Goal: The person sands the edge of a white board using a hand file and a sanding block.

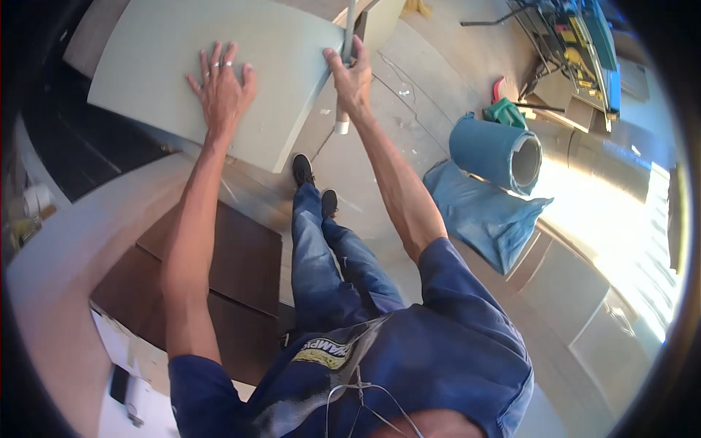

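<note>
Blue shirt [438,350] and jeans [328,255] filled the lower view, black shoes [303,169] on the floor [380,182]. Both arms reached up to a pale green board [182,44]. Left hand [221,87] lay flat on its face, fingers spread, gripping nothing. Right hand [352,77] was closed around a grey tube [345,73] at the board's right edge. Brown panels [234,255] lay below the board. Well to the right sat a blue roll [496,150] on blue cloth [489,212].
</note>
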The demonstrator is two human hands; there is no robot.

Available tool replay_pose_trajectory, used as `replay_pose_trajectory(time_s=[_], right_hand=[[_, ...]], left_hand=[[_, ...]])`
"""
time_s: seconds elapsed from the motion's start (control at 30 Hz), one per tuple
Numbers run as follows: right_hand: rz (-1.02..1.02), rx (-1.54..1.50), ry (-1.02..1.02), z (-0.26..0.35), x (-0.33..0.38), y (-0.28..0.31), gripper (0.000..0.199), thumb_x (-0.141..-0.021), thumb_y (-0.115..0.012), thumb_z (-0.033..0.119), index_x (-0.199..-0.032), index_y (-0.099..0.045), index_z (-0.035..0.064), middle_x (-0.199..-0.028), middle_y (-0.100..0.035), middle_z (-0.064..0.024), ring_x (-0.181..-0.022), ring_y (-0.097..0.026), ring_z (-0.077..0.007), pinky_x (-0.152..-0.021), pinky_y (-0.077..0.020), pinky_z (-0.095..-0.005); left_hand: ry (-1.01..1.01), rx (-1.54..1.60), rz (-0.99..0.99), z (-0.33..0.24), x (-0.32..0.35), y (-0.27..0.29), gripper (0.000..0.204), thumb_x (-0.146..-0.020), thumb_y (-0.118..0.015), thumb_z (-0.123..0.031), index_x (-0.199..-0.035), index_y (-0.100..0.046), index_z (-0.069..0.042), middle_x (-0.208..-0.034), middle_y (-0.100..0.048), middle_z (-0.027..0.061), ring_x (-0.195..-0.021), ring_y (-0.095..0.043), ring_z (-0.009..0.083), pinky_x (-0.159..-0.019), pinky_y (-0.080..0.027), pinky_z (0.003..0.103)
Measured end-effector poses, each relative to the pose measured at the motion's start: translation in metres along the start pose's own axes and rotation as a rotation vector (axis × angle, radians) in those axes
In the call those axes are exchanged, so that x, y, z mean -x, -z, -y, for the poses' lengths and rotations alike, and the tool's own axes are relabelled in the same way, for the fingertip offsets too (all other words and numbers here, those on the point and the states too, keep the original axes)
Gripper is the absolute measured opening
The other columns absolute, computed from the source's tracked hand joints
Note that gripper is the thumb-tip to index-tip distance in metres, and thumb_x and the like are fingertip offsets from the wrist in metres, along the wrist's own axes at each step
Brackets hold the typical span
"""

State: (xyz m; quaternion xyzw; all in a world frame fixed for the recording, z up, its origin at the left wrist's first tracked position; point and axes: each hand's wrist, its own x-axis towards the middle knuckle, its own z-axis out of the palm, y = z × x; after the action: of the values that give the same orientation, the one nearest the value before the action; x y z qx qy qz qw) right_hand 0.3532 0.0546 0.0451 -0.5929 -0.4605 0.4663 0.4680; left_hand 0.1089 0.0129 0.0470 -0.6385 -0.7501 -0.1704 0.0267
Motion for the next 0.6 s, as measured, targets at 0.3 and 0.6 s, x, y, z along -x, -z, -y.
replay_pose_trajectory(time_s=[0.3,0.6], right_hand=[[0.042,-0.023,-0.125,0.002,0.005,0.014,0.078,-0.096,-0.071,0.028,-0.157,-0.039,-0.006,-0.114,-0.07,-0.0204,-0.098,-0.069,-0.0221,-0.09,-0.0543,-0.0372],[0.034,-0.116,-0.073,0.002,0.003,0.013,0.072,-0.094,-0.072,0.024,-0.156,-0.044,0.0007,-0.078,-0.061,-0.0023,-0.064,-0.056,-0.0107,-0.058,-0.0458,-0.0302]], left_hand=[[-0.179,0.051,0.082,-0.018,0.017,0.011,0.063,-0.101,-0.057,-0.028,-0.161,-0.04,-0.014,-0.169,-0.034,0.0113,-0.158,-0.024,0.0397,-0.126,-0.015,0.067],[-0.409,0.278,-0.079,-0.06,-0.097,-0.027,0.037,-0.098,-0.064,-0.026,-0.131,-0.065,-0.011,-0.136,-0.062,0.0094,-0.13,-0.055,0.0332,-0.117,-0.035,0.059]])
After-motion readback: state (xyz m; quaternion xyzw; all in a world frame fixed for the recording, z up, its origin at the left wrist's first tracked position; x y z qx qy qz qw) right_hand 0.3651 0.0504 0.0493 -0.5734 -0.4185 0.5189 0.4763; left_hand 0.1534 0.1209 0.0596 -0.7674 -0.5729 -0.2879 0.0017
